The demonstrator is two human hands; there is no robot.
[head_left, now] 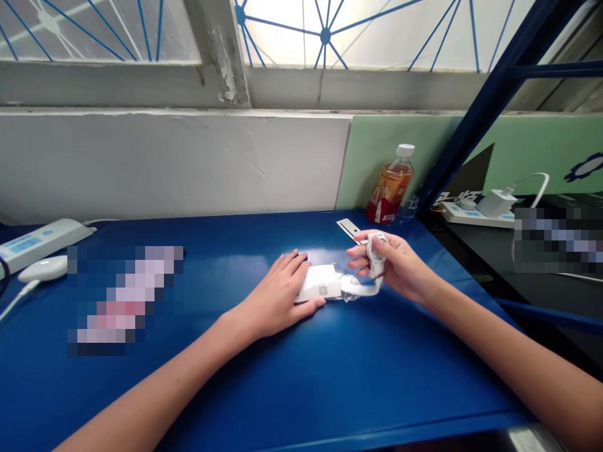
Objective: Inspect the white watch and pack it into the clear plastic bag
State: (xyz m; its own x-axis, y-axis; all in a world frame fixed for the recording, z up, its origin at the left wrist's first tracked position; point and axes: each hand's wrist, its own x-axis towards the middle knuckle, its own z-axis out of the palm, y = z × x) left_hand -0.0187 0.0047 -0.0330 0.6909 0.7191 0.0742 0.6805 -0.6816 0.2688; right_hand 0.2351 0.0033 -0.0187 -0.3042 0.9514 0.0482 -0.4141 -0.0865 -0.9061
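Note:
On the blue tabletop lies a small white box with a printed square code and clear plastic at its right end. My left hand holds the box down, fingers over its far left side and thumb along the near edge. My right hand is closed, pinching a white looped piece between thumb and fingers, raised a little off the table. A white cable-like strip runs from that piece down to the plastic beside the box. Its exact kind is unclear.
A drink bottle with a white cap stands at the back right beside a clear cup. A white card lies behind my right hand. At left are a power strip and white charger. A blue frame post slants at right.

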